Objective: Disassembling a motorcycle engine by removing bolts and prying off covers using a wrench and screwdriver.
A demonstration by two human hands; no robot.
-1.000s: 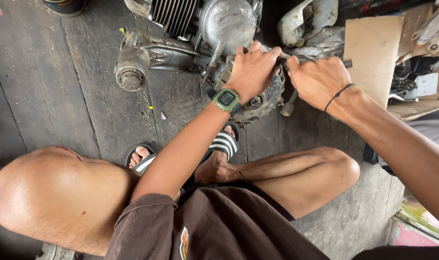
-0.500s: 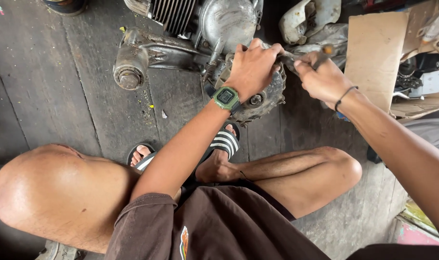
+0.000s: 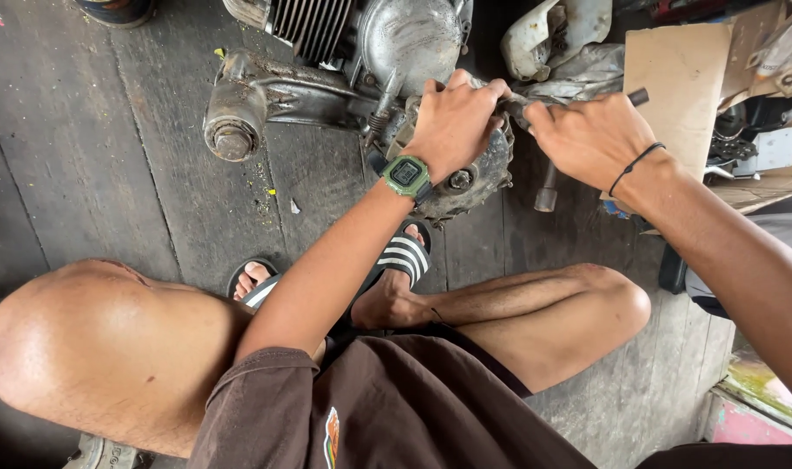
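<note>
A grimy motorcycle engine [image 3: 352, 52] lies on the dark plank floor in front of me. My left hand [image 3: 452, 122], with a green square watch on the wrist, grips the round side cover [image 3: 478, 178] of the engine from above. Just to its right, my right hand [image 3: 587, 139], wearing a thin black cord bracelet, is closed around a dark tool handle [image 3: 636, 95] whose working end points toward the cover and is hidden by my fingers.
A brown cardboard sheet [image 3: 674, 61] and pale metal parts [image 3: 543, 35] lie at the upper right. A metal rod [image 3: 548, 187] stands below my right hand. My bare knees and striped sandals [image 3: 404, 256] fill the foreground.
My right hand has shifted slightly up and right with the tool. My left hand keeps its hold on the engine cover.
</note>
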